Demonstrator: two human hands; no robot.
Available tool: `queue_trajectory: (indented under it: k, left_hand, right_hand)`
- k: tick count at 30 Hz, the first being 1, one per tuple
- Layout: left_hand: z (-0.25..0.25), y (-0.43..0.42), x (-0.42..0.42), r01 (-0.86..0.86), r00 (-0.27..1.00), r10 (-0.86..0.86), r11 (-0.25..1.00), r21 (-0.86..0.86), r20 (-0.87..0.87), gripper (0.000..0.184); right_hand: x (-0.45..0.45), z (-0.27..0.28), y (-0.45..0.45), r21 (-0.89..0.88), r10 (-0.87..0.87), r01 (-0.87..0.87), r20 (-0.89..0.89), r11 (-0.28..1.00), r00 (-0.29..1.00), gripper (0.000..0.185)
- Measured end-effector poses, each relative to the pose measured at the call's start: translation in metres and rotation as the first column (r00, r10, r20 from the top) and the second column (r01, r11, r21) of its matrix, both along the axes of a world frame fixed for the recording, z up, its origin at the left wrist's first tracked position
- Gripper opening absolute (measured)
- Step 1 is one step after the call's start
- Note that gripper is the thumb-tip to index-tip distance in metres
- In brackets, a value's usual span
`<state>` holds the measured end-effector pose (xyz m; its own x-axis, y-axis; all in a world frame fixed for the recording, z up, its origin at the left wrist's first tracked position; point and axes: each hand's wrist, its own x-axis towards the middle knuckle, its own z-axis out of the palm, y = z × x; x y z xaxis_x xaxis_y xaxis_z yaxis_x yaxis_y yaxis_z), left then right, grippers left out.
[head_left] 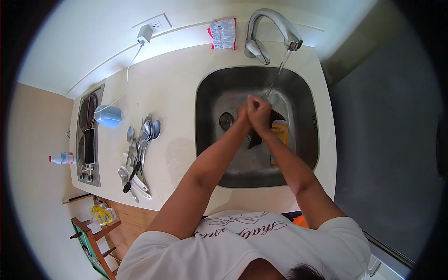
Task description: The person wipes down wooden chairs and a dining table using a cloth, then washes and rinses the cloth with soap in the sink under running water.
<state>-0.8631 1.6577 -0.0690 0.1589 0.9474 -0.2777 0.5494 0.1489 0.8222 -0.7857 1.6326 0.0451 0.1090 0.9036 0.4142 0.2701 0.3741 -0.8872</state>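
Both hands are together over the metal sink (210, 158), near the stream of water from the faucet (275, 18). My left hand (243, 114) presses against my right hand (259, 112), whose fingers are curled. A dark cloth-like item (255, 140) shows beneath and beside the hands, and it is unclear whether either hand grips it. Under my right forearm an orange-yellow packet (281, 133) lies on the sink floor. The round drain piece (226, 121) is left of the hands.
Spoons and forks (140, 149) lie in a pile on the counter (177, 116). Further left are a blue cup (108, 116) and a stove (88, 163) with a phone (89, 146) on it. A packet (223, 34) stands by the wall behind the sink.
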Motion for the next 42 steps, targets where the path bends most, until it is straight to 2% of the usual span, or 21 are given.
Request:
queue_trajectory:
  k: [1,2,3,7,9,11,14,18,20,21,23,25,26,27,28,29,30,32,35,41,42]
  left_hand:
    - [0.018,-0.007,0.005,0.003,1.0,-0.003,1.0,-0.001,-0.001,0.035]
    - [0.056,-0.019,0.014,-0.279,0.871,0.364,0.919,-0.277,0.33,0.042]
    - [0.081,-0.028,0.021,-0.388,0.525,0.703,0.699,-0.601,0.479,0.05]
    - [0.105,-0.021,0.016,-0.099,0.597,0.656,0.632,-0.769,0.462,0.041]
    - [0.125,-0.026,0.012,-0.029,0.335,0.732,0.637,-0.77,0.593,0.041]
    - [0.13,-0.019,0.006,-0.023,0.242,0.71,0.685,-0.728,0.661,0.039]
    - [0.15,-0.019,-0.004,-0.06,0.118,0.666,0.746,-0.664,0.737,0.037]
    - [0.166,-0.028,-0.034,-0.057,0.033,0.587,0.809,-0.585,0.809,0.038]
    - [0.148,-0.023,-0.031,0.075,-0.016,0.64,0.767,-0.637,0.768,0.037]
    - [0.136,-0.018,-0.028,0.209,-0.058,0.69,0.715,-0.667,0.722,0.036]
    - [0.041,0.005,-0.016,0.047,-0.042,0.724,0.689,-0.723,0.688,0.035]
    - [0.013,0.002,-0.001,-0.112,-0.037,0.763,0.639,-0.761,0.646,0.033]
    - [0.022,-0.012,0.009,0.022,-0.269,0.436,0.894,-0.447,0.859,0.026]
    - [0.036,-0.021,0.017,0.05,-0.515,0.057,0.998,-0.037,0.855,0.02]
    - [0.062,-0.023,0.024,0.055,-0.517,0.066,0.998,-0.043,0.854,0.02]
    - [0.096,-0.022,0.03,-0.071,-0.105,0.544,0.831,-0.552,0.832,0.02]
    - [0.121,-0.022,0.033,-0.387,0.21,0.889,0.459,-0.8,0.408,0.019]
    - [0.14,-0.025,0.034,-0.436,0.181,0.91,0.415,-0.799,0.374,0.018]
    - [0.132,-0.022,0.036,-0.461,0.155,0.924,0.381,-0.802,0.35,0.019]
    - [0.121,-0.02,0.041,-0.35,0.155,0.916,0.401,-0.847,0.37,0.026]
    - [0.133,-0.024,0.042,-0.316,0.086,0.931,0.362,-0.877,0.354,0.022]
  right_hand:
    - [0.002,-0.003,0.003,-0.001,-0.003,0.003,-0.001,1.0,1.0,0.022]
    - [0.007,-0.011,0.013,-0.028,-0.023,0.024,0.036,0.999,0.999,0.026]
    - [0.014,-0.019,0.021,-0.058,-0.045,0.049,0.072,0.997,0.996,0.03]
    - [0.065,-0.106,0.082,-0.148,0.097,-0.046,0.358,0.988,0.929,0.029]
    - [0.066,-0.066,0.06,-0.309,0.176,-0.152,0.049,0.939,0.983,0.028]
    - [0.062,-0.032,0.029,-0.273,0.311,-0.693,-0.743,0.668,0.593,0.027]
    - [0.084,-0.054,0.034,-0.558,0.423,-0.687,-0.541,0.466,0.727,0.046]
    - [0.086,-0.02,0.048,-0.528,0.243,-0.56,-0.552,0.638,0.797,0.04]
    - [0.066,-0.013,0.052,-0.325,-0.061,-0.6,-0.907,0.731,0.417,0.031]
    - [0.053,-0.01,0.047,-0.326,-0.06,-0.601,-0.906,0.73,0.418,0.031]
    - [0.018,0.006,0.025,-0.396,0.092,-0.307,-0.477,0.865,0.874,0.022]
    - [-0.003,0.039,-0.006,-0.151,0.193,-0.214,-0.144,0.965,0.971,0.024]
    - [-0.006,0.048,-0.014,0.134,0.17,-0.201,0.214,0.97,0.962,0.041]
    - [0.0,0.031,-0.003,0.129,0.167,-0.198,0.216,0.972,0.962,0.041]
    - [0.011,-0.001,0.018,0.053,0.066,-0.075,0.154,0.996,0.986,0.028]
    - [0.019,-0.02,0.032,-0.026,-0.043,0.046,0.098,0.999,0.994,0.021]
    - [0.021,-0.022,0.036,-0.027,-0.047,0.05,0.097,0.998,0.994,0.021]
    - [0.024,-0.017,0.038,-0.29,-0.086,0.14,0.191,0.947,0.978,0.022]
    - [0.003,0.017,-0.001,-0.081,0.028,-0.026,0.034,0.996,0.999,0.024]
    - [0.036,-0.028,0.042,-0.254,-0.113,0.132,0.089,0.958,0.99,0.028]
    - [0.025,-0.022,0.04,-0.315,-0.141,0.04,-0.307,0.948,0.941,0.032]
